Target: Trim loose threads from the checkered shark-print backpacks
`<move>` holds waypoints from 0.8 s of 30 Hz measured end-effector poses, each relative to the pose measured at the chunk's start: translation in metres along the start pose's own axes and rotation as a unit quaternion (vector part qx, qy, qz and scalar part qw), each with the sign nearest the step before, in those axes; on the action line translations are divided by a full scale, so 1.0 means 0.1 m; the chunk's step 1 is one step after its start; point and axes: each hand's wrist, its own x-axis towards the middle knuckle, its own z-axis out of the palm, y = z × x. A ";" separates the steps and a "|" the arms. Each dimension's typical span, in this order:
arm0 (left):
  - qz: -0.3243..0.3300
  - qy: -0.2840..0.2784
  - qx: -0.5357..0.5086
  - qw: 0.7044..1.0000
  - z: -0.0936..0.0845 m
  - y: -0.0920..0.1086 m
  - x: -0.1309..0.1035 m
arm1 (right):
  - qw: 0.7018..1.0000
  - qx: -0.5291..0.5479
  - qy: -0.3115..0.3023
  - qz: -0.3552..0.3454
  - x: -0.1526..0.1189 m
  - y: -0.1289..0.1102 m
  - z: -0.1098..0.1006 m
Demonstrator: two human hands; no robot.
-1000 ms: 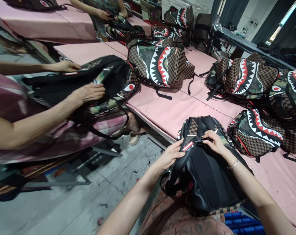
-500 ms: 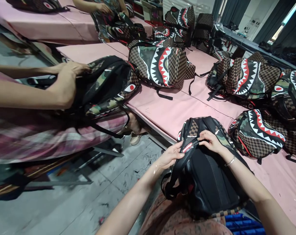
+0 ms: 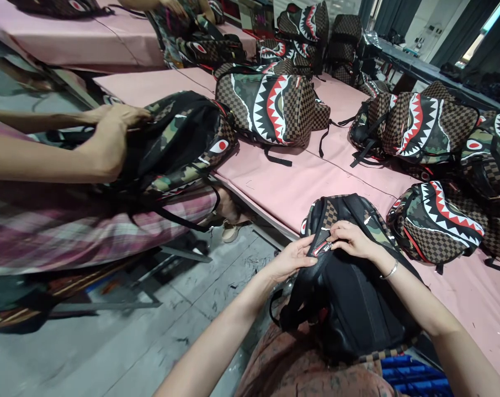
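Note:
A backpack (image 3: 370, 303) with a black padded back lies tilted across my lap and the table's edge. Camouflage and brown check panels show along its sides. My left hand (image 3: 293, 258) pinches the backpack's black shoulder strap (image 3: 310, 275), thumb below and fingers above. A small red and white label (image 3: 321, 248) sits on the strap between my hands. My right hand (image 3: 351, 241) is closed at the label's right end, fingertips pressed together. A small shiny bit shows at those fingertips; what it is I cannot make out.
Several shark-mouth backpacks (image 3: 440, 220) stand along the pink table (image 3: 270, 190). At left, a co-worker's hands (image 3: 117, 118) work on another camouflage backpack (image 3: 184, 143). A second person (image 3: 167, 27) handles a bag farther back. Grey floor (image 3: 184, 320) with dark scraps lies below.
My right hand has moved slightly left along the strap, toward my left hand, and now partly covers the label. My left hand keeps its hold. The view has shifted slightly.

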 end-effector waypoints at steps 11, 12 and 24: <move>0.045 -0.021 0.030 0.998 0.18 0.02 0.07 | 0.997 -0.029 0.056 0.040 -0.14 -0.22 0.01; 0.049 -0.014 0.030 0.998 0.21 0.01 0.07 | 0.994 -0.021 0.084 0.059 -0.19 -0.25 0.03; 0.133 0.159 0.197 0.958 0.64 -0.37 0.16 | 0.796 0.307 0.342 0.396 -0.52 -0.66 0.50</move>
